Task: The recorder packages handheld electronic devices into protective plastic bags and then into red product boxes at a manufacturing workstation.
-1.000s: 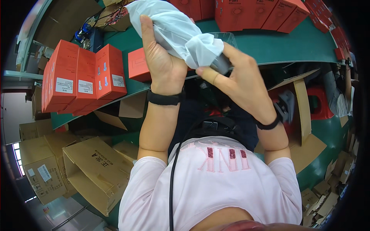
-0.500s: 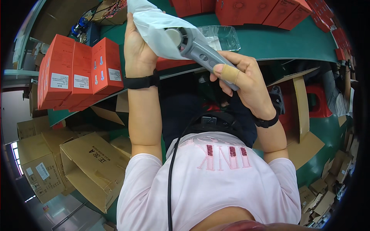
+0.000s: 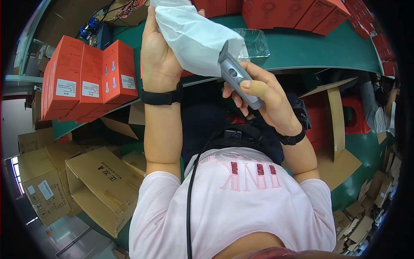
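Observation:
My right hand (image 3: 275,98), with a tan bandage on its thumb, grips the grey handle of a handheld fan (image 3: 238,74). The fan's head is hidden inside a thin white pouch (image 3: 194,41), and only the handle with its buttons sticks out. Palm up, my left hand (image 3: 160,60) holds the pouch from the left and beneath; its fingers are largely covered by it. Just beyond the handle, a clear plastic tray (image 3: 258,45) rests on the green table (image 3: 319,49).
Red boxes (image 3: 69,82) stand at the table's left end, and more red boxes (image 3: 293,17) line the back. Open cardboard cartons (image 3: 101,183) lie low on the left. Another open carton (image 3: 338,125) and a red stool (image 3: 358,114) are on the right.
The fan's head, partly showing before, has gone into the pouch, which now covers it down to the upper handle. The pouch and both hands have shifted slightly.

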`<state>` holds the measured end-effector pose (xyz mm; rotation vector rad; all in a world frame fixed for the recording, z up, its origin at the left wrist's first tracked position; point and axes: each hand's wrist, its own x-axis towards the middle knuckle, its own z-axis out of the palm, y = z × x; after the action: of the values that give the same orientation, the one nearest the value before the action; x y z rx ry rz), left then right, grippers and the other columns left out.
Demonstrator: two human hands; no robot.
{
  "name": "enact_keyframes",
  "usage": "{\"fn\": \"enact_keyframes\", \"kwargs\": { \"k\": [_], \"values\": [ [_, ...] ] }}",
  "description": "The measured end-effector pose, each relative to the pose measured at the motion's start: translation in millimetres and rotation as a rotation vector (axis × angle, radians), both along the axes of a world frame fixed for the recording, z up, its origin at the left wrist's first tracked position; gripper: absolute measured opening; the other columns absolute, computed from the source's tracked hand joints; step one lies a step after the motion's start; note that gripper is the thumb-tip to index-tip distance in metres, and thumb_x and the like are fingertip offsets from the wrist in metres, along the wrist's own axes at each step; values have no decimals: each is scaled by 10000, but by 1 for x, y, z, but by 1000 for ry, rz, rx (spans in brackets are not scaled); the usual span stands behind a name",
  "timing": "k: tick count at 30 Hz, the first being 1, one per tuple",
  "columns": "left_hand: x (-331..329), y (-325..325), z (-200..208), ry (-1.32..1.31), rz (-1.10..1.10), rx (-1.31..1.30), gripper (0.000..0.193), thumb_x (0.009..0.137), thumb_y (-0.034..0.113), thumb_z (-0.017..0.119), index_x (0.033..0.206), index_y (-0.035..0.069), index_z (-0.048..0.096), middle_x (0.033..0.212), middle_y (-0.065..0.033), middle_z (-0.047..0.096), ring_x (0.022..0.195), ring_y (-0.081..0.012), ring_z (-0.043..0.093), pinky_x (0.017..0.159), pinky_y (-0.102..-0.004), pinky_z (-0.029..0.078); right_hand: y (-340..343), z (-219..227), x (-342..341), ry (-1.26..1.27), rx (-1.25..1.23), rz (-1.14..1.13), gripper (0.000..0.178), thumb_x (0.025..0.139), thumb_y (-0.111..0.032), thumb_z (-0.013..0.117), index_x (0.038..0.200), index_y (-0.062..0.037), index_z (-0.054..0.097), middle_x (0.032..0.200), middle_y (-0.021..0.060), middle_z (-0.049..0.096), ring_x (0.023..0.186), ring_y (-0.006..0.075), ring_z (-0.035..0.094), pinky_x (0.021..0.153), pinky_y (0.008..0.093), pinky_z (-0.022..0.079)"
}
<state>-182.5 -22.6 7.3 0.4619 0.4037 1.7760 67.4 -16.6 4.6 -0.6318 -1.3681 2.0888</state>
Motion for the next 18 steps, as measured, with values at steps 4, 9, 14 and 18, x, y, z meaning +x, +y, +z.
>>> {"fn": "enact_keyframes", "kwargs": {
  "k": [4,9,14,18],
  "values": [
    [-28,3,-18,-81,-130,-30,389,1074,334,477,1234,-1,593,1150,-180,672,1139,-361,636,994,-520,546,10,3,5,-126,121,92,441,900,-276,580,1201,45,610,837,114,677,539,87,534,475,212,412],
    [-28,5,-23,-160,-151,-67,343,1074,290,480,1227,5,597,1145,-152,676,1154,-349,629,1012,-509,542,4,-1,6,-73,105,90,467,897,-292,577,1221,44,600,830,110,674,541,80,529,465,211,399],
    [-16,1,-16,-121,-102,-5,348,1081,255,460,1281,-11,563,1154,-161,670,1180,-354,618,1030,-528,531,-1,-1,8,-26,40,70,477,891,-305,575,1222,38,591,837,108,671,558,80,536,478,207,403],
    [-25,2,-21,-90,-111,-25,361,1087,256,444,1311,-5,555,1161,-159,672,1189,-353,613,1033,-536,526,-2,-1,7,-50,68,60,456,888,-295,570,1213,25,589,843,106,670,574,80,540,487,208,402]
  ]
}}
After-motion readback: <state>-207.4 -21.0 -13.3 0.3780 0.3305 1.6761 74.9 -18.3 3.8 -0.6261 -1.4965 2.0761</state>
